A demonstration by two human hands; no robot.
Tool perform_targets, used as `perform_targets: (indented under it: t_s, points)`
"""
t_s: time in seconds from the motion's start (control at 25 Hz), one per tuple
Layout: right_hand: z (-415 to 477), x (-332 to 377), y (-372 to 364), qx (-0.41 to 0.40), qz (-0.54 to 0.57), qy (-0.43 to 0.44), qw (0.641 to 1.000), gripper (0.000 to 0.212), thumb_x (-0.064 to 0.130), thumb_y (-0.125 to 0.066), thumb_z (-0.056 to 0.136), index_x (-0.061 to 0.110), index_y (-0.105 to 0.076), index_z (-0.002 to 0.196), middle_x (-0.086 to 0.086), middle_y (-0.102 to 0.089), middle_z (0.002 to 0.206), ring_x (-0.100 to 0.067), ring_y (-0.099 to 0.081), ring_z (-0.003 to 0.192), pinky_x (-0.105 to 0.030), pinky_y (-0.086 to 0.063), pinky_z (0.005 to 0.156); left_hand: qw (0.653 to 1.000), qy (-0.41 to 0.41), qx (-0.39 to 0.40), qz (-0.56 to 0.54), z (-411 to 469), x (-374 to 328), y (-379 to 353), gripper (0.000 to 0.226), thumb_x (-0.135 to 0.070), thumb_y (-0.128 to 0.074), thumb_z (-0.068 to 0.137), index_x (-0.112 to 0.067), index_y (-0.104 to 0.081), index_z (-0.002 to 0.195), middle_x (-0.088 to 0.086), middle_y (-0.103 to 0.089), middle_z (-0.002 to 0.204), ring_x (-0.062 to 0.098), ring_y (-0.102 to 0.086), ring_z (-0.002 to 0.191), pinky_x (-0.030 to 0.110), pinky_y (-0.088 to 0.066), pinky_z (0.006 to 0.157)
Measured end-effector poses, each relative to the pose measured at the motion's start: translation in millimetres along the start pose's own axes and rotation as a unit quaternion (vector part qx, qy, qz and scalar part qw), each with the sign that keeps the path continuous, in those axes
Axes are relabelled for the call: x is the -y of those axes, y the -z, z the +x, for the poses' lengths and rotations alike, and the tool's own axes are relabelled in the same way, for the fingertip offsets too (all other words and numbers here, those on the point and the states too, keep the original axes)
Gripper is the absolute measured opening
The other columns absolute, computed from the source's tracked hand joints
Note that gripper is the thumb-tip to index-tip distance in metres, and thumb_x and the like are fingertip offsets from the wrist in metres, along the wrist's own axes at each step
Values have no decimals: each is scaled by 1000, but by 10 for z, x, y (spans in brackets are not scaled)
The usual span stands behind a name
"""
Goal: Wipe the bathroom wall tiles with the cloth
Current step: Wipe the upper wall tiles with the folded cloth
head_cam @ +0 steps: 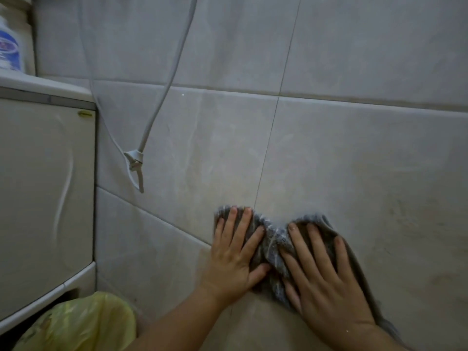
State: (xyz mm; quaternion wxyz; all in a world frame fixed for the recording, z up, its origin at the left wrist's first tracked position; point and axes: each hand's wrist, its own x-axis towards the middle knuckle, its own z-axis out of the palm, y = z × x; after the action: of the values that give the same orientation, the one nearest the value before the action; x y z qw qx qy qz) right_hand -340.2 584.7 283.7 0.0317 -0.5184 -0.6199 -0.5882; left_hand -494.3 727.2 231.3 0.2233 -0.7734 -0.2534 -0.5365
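A grey, bunched cloth (274, 245) lies flat against the pale grey wall tiles (354, 158), low in the view. My left hand (234, 254) presses on its left part with straight, spread fingers. My right hand (321, 272) presses on its right part, fingers also straight and spread. The cloth's middle is gathered into folds between the two hands. A strip of cloth trails down past my right wrist.
A white cabinet (45, 198) stands against the wall at the left, with a blue-labelled bottle (8, 50) on top. A white hose (157, 102) with a clip hangs in front of the tiles. A yellow plastic bag (83, 323) sits at the lower left.
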Motion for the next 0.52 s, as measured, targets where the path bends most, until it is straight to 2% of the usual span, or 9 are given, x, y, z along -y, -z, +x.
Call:
perform_targets:
  t_s: [0.08, 0.12, 0.24, 0.36, 0.44, 0.52]
  points:
    - [32, -54, 3, 2, -1, 36, 999, 58, 39, -41, 89, 10, -50, 138, -19, -27, 156, -41, -18, 145, -61, -6, 117, 1000, 1, 8, 7, 32, 45, 26, 73, -63, -32, 97, -29, -9, 158, 6, 1, 167, 36, -5, 152, 51, -3, 123]
    - [118, -115, 40, -6, -1, 28, 1000, 58, 39, -41, 89, 10, -50, 138, -18, -27, 156, -40, -19, 145, -60, -7, 117, 1000, 1, 10, 8, 132, 59, 58, 75, -64, -32, 97, -29, -8, 158, 7, 1, 167, 35, -4, 152, 51, -2, 123]
    - [535, -477, 191, -60, -13, -73, 995, 58, 42, -42, 90, 12, -50, 139, -18, -26, 156, -40, -19, 145, -59, -7, 116, 999, 33, -27, 6, 777, 17, 191, 71, -64, -27, 97, -27, -14, 157, 9, -5, 165, 36, -5, 152, 52, -3, 123]
    - [574, -860, 306, -74, -24, -155, 985, 61, 45, -42, 92, 11, -45, 143, -20, -20, 158, -43, -14, 146, -62, -5, 116, 995, 77, -61, -14, 1210, -244, 283, 67, -60, -26, 100, -20, -23, 154, 15, -13, 162, 39, -9, 151, 55, -7, 122]
    - [276, -805, 296, -76, -18, -165, 983, 61, 44, -44, 89, 10, -47, 140, -21, -21, 157, -43, -13, 146, -62, -4, 116, 998, 37, -52, -14, 1028, -418, 219, 66, -57, -34, 99, -23, -23, 154, 13, -14, 163, 37, -9, 152, 56, -11, 121]
    - [-57, -589, 256, -52, -2, -123, 991, 59, 44, -46, 86, 11, -50, 135, -20, -24, 155, -41, -12, 147, -62, -6, 115, 1000, -15, -26, -5, 684, -489, 142, 70, -57, -42, 95, -28, -21, 155, 11, -14, 163, 35, -7, 152, 56, -13, 120]
